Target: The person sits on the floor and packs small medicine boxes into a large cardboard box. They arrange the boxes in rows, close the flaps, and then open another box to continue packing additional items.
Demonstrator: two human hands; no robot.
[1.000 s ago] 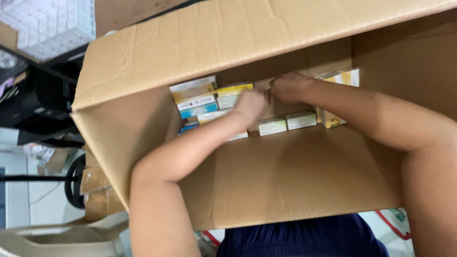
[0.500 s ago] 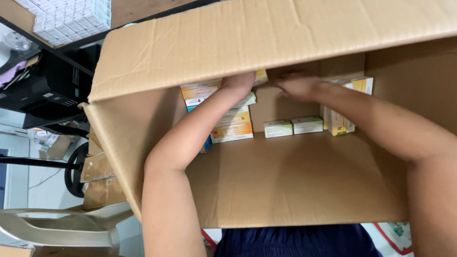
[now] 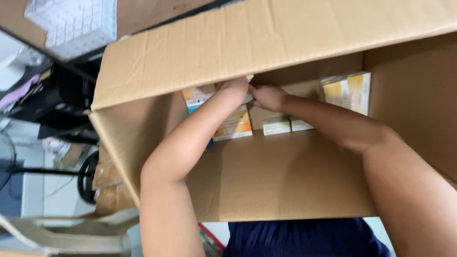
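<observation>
Both my arms reach deep into a large cardboard box lying open toward me. My left hand and my right hand meet at the back, just under the top flap. They pinch a small pale carton between them; most of it is hidden by fingers and the flap. Below my left hand stands an orange-and-white carton. Two small green-and-white cartons sit beside it. Taller yellow-and-white cartons stand at the back right.
A blue-and-white carton shows behind my left forearm. Outside the box, a white stack of packs lies on a shelf at top left. A black wheel-like stand and a beige plastic chair are at lower left.
My left hand has risen from the row of cartons toward the top flap and now meets my right hand. The orange-and-white carton, earlier covered, is now in view.
</observation>
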